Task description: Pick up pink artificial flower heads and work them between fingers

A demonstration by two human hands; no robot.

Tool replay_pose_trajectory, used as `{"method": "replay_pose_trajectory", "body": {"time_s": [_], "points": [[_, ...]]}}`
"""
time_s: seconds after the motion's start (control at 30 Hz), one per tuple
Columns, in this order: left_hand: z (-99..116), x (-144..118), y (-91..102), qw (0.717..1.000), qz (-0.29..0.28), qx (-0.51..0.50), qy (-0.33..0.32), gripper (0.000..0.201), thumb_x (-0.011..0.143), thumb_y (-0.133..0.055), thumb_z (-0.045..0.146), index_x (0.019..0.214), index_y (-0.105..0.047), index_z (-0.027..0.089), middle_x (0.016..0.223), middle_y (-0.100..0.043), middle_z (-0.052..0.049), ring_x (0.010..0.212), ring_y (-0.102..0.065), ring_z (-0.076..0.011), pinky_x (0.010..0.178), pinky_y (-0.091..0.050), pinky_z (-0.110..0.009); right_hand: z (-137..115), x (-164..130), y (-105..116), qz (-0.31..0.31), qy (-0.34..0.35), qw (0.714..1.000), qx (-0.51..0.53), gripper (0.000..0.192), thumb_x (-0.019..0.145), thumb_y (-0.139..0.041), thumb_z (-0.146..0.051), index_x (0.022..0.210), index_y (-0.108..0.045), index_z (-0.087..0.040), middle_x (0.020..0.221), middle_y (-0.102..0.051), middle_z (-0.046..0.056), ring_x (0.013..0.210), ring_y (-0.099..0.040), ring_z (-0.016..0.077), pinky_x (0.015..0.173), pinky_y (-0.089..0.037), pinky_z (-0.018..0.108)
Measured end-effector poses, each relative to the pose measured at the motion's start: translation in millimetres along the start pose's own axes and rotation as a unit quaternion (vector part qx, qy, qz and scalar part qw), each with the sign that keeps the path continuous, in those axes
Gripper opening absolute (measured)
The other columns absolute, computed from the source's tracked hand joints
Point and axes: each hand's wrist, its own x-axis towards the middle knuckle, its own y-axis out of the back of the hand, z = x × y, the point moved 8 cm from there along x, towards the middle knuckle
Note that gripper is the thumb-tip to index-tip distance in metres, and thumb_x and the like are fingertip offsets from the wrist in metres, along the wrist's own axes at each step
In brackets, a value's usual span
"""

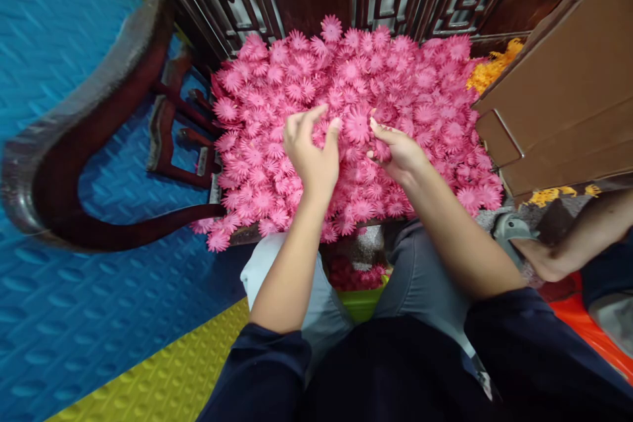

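A large pink artificial flower is raised above the pile, its round face turned up. My right hand has its fingertips at the flower's right edge and appears to hold it there. To the flower's left is my left hand, with thumb and forefinger apart and nothing visible between them. Under both hands spreads a thick heap of similar pink flowers, covering the seat of a dark wooden chair. Parts of the right hand's lower fingers are hidden among the petals.
The chair's curved armrest rises at the left over blue matting. A cardboard box stands at the right, with yellow flowers beside it. Between my knees is a green container near more pink flowers. Another person's foot is at the right.
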Motion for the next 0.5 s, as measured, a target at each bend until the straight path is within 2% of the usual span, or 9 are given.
{"method": "replay_pose_trajectory", "body": {"time_s": [0.07, 0.1, 0.3, 0.5], "points": [[13.1, -6.5, -16.3, 0.997, -0.073, -0.021, -0.02, 0.023, 0.081, -0.062, 0.042, 0.096, -0.069, 0.026, 0.091, -0.061, -0.003, 0.09, -0.057, -0.0173, 0.086, -0.044, -0.034, -0.6, -1.0, -3.3, -0.019, 0.0, 1.0, -0.004, 0.003, 0.077, -0.063, -0.015, 0.074, -0.063, -0.015, 0.063, -0.06, -0.004, 0.048, -0.05, 0.0037, 0.041, -0.046, 0.015], [17.3, -9.2, -21.0, 0.995, -0.091, -0.022, -0.027, 0.022, 0.081, -0.062, 0.042, 0.094, -0.07, 0.026, 0.089, -0.061, -0.002, 0.088, -0.057, -0.0166, 0.085, -0.045, -0.033, -1.0, -1.3, -4.6, -0.03, 0.0, 1.0, -0.008, 0.002, 0.076, -0.063, -0.015, 0.074, -0.064, -0.015, 0.063, -0.06, -0.004, 0.048, -0.051, 0.0037, 0.041, -0.046, 0.014], [21.1, -12.2, -17.6, 0.997, -0.051, 0.035, -0.045, 0.019, 0.079, -0.064, 0.042, 0.079, -0.071, 0.025, 0.082, -0.06, -0.002, 0.087, -0.054, -0.0186, 0.086, -0.041, -0.036, 0.3, -2.8, -3.8, -0.045, -0.02, 0.998, -0.03, 0.002, 0.073, -0.066, -0.013, 0.074, -0.065, -0.015, 0.067, -0.063, -0.003, 0.052, -0.053, 0.0045, 0.044, -0.048, 0.015], [19.7, -12.4, -23.8, 0.996, -0.077, -0.003, -0.032, 0.021, 0.081, -0.063, 0.039, 0.069, -0.063, 0.021, 0.076, -0.058, -0.001, 0.08, -0.053, -0.0175, 0.08, -0.042, -0.035, -0.9, -4.6, -1.5, -0.026, -0.01, 0.998, -0.052, 0.006, 0.071, -0.069, -0.017, 0.076, -0.066, -0.013, 0.062, -0.062, -0.003, 0.048, -0.052, 0.004, 0.044, -0.048, 0.016]]}}
